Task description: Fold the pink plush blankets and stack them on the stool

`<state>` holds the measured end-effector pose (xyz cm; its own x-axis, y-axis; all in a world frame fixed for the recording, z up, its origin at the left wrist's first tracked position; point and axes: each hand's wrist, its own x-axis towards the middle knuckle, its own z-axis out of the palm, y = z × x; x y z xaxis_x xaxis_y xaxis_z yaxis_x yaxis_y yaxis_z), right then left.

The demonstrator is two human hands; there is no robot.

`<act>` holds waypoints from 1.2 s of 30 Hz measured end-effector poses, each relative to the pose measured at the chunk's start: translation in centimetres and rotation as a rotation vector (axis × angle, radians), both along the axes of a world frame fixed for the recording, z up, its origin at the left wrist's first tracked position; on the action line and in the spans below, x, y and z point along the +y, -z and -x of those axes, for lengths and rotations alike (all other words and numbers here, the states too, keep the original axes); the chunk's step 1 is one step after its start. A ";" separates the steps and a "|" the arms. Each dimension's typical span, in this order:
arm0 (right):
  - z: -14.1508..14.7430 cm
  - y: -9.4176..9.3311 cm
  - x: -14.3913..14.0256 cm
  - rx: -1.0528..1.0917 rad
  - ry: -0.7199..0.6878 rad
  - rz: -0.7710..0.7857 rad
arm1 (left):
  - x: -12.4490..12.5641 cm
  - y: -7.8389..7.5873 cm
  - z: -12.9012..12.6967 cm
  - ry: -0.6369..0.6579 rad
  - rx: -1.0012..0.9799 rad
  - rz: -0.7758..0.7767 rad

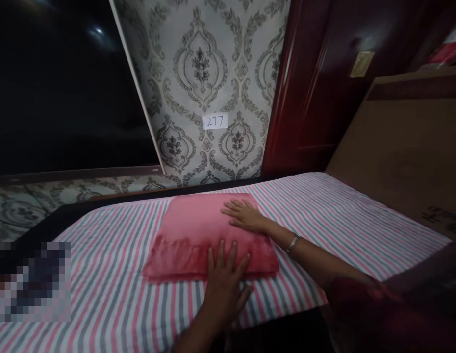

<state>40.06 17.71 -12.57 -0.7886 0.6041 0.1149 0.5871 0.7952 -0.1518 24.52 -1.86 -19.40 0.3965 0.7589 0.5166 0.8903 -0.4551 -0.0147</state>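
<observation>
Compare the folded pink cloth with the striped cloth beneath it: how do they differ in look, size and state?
The folded pink cloth is pink, deepening to red along its near part; the striped cloth has pink, grey and white stripes. The folded pink cloth forms a compact, layered block, while the striped cloth lies spread out and covers a larger area. Both contain pink.

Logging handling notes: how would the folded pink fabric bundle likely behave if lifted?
The folded pink fabric bundle is probably floppy, given its rippled near part. Its stacked layers might slip apart. Rolling seems unlikely: it lies flat.
</observation>
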 end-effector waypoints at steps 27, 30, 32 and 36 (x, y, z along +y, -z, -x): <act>-2.3 1.2 -0.5 0.361 0.507 0.001 | -0.6 -0.4 -0.1 0.013 -0.036 -0.011; -0.9 1.9 -5.0 0.398 0.263 -0.038 | -1.2 -1.3 0.1 0.076 -0.126 -0.084; 0.0 2.0 -7.3 0.378 0.143 -0.027 | -1.1 -2.7 0.9 0.092 -0.183 -0.163; 2.2 0.4 -9.3 0.254 -0.058 0.032 | 0.7 -6.5 5.0 -0.050 -0.159 -0.179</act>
<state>37.82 8.39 -12.99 -0.7703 0.5650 0.2958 0.4801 0.8191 -0.3140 19.47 -1.18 -12.87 0.2642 0.6659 0.6977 0.9092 -0.4134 0.0503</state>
